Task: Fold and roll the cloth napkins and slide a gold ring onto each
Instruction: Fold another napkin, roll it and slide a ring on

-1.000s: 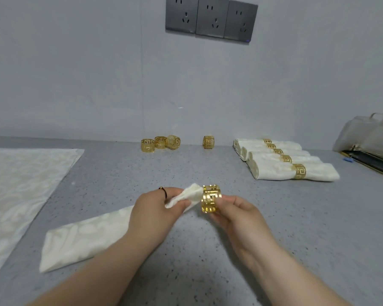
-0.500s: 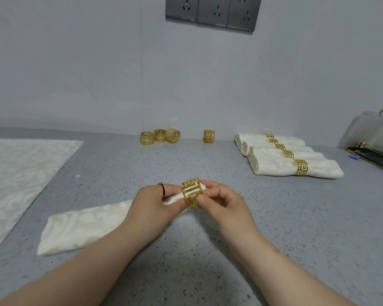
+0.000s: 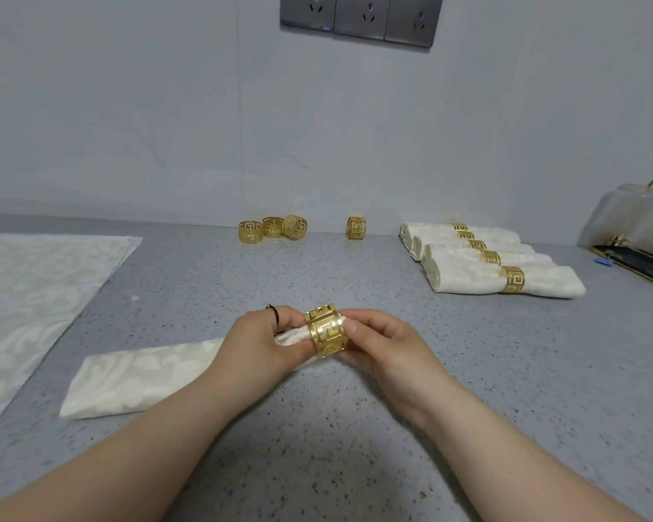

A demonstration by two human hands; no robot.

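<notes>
A rolled cream napkin point(image 3: 136, 378) lies on the grey counter, its left end resting flat and its right end lifted. My left hand point(image 3: 259, 342) grips that lifted end. My right hand point(image 3: 379, 342) pinches a gold ring point(image 3: 325, 329) that now sits around the napkin's tip, right against my left fingers. Several finished napkins with gold rings point(image 3: 487, 263) lie in a row at the back right. Several loose gold rings point(image 3: 272, 228) stand by the wall, with one more gold ring point(image 3: 356, 227) apart to their right.
Flat unfolded cream cloth point(image 3: 27, 299) covers the counter's left side. A clear container with a gold-edged tray point(image 3: 641, 235) sits at the far right. Grey wall sockets point(image 3: 359, 15) hang above. The speckled counter point(image 3: 355, 446) spreads in front of me.
My right hand brought the gold ring leftward over the napkin's tip, so the ring now surrounds the cloth. My left hand kept its grip on the napkin's end.
</notes>
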